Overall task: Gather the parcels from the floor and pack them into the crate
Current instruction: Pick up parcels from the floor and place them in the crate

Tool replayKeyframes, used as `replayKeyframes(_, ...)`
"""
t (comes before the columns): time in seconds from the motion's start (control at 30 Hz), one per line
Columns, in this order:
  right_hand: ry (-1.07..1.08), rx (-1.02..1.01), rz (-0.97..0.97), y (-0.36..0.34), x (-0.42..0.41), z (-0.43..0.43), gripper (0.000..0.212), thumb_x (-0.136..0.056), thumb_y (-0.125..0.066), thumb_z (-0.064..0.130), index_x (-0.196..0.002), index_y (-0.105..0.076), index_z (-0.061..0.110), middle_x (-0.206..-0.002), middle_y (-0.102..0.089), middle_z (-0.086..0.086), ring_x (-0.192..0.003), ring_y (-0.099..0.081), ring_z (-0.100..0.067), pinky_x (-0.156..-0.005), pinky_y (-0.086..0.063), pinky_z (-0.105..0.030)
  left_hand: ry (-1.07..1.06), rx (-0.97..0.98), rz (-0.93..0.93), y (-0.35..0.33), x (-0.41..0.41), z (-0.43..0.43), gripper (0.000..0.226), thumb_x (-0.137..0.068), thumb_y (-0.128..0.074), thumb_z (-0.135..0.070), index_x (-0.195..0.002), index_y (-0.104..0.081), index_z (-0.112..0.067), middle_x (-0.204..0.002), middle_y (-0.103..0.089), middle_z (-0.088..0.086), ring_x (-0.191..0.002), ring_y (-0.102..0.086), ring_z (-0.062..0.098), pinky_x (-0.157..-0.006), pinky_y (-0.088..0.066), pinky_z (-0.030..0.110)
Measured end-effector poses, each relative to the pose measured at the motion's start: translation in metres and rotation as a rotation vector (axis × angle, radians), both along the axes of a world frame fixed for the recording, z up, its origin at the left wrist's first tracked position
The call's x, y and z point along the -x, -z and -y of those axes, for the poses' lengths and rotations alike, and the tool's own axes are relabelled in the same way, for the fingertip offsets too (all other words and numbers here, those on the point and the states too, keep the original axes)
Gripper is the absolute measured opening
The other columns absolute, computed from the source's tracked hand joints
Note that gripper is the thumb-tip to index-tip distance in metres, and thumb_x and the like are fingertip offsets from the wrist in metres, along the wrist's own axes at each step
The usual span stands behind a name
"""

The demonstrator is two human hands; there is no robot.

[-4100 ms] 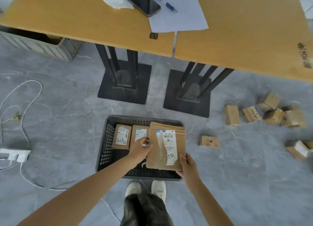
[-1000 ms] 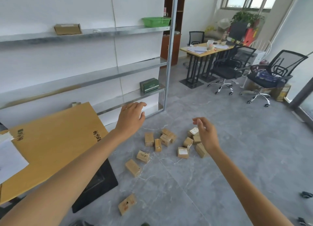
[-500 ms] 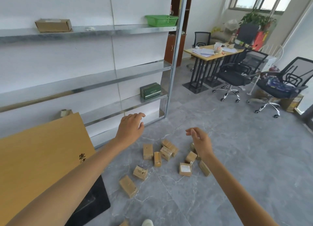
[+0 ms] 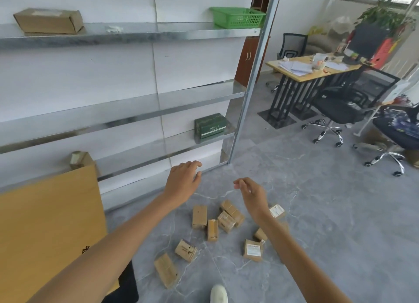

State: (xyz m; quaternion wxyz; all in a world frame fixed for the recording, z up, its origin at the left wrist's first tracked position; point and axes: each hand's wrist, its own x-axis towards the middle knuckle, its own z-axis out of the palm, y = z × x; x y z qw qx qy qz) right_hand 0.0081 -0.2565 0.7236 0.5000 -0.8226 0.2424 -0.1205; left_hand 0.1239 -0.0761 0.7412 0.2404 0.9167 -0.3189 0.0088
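Nine or so small cardboard parcels (image 4: pixel 199 216) lie scattered on the grey floor (image 4: pixel 317 234) toward six o'clock in the view. The right forearm hides part of the cluster, so the count may be off.

A wooden desk (image 4: pixel 45 223) fills eight o'clock. Behind it a metal shelf rack (image 4: pixel 136 33) carries a cardboard box (image 4: pixel 48 21) at ten o'clock, a green basket (image 4: pixel 238 16) near twelve, and a dark green box (image 4: pixel 210 125) lower down.

The left hand (image 4: pixel 182 180) hovers at eleven o'clock from the parcels, palm down, fingers relaxed, empty. The right hand (image 4: pixel 251 196) hangs over the cluster's one o'clock side, fingers loosely curled, holding nothing.

A white shoe (image 4: pixel 218 293) shows at the bottom edge. Office chairs (image 4: pixel 335 112) and a second desk (image 4: pixel 303 73) stand at two o'clock.
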Motion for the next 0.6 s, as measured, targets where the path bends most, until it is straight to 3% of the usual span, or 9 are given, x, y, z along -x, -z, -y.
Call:
replayKeyframes(0.2,-0.071,-0.049,-0.069,0.018,-0.077,0.045,0.026,-0.101,-0.038,0.016,-0.107,-0.062,0.007,-0.098,-0.062,0.000,-0.093,-0.056,-0.009,-0.073,-0.040,-0.007,-0.046,0.015,-0.015,0.017,-0.065,0.048,0.031,-0.099,-0.042,-0.025,-0.128,-0.050,-0.016,-0.122,-0.060,0.002,-0.112,-0.054,0.020,-0.100,-0.037,0.034)
replayKeyframes(0.37,-0.134,-0.037,-0.186,0.055,-0.133,0.081,0.027,-0.101,-0.038,0.016,-0.107,-0.062,0.006,-0.097,-0.062,-0.001,-0.093,-0.057,-0.013,-0.081,-0.042,-0.020,-0.117,-0.015,-0.067,0.051,-0.119,0.075,0.031,-0.098,-0.043,-0.023,-0.127,-0.050,-0.015,-0.120,-0.061,0.003,-0.110,-0.055,0.021,-0.098,-0.038,0.036)
replayKeyframes(0.5,-0.134,-0.013,-0.291,0.107,-0.167,0.098,0.026,-0.099,-0.039,0.016,-0.101,-0.064,0.008,-0.094,-0.067,-0.009,-0.083,-0.060,-0.020,-0.073,-0.045,-0.031,-0.177,-0.042,-0.177,0.107,-0.146,0.081,0.031,-0.098,-0.042,-0.020,-0.127,-0.050,-0.014,-0.118,-0.062,0.005,-0.104,-0.058,0.023,-0.091,-0.044,0.038)
replayKeyframes(0.6,-0.128,-0.019,-0.414,0.176,-0.191,0.102,0.028,-0.097,-0.040,0.018,-0.094,-0.063,0.003,-0.089,-0.066,-0.019,-0.071,-0.056,-0.022,-0.062,-0.041,-0.031,-0.214,-0.104,-0.284,0.178,-0.165,0.079,0.033,-0.098,-0.042,-0.022,-0.128,-0.049,-0.014,-0.122,-0.060,0.005,-0.106,-0.058,0.024,-0.089,-0.045,0.037)
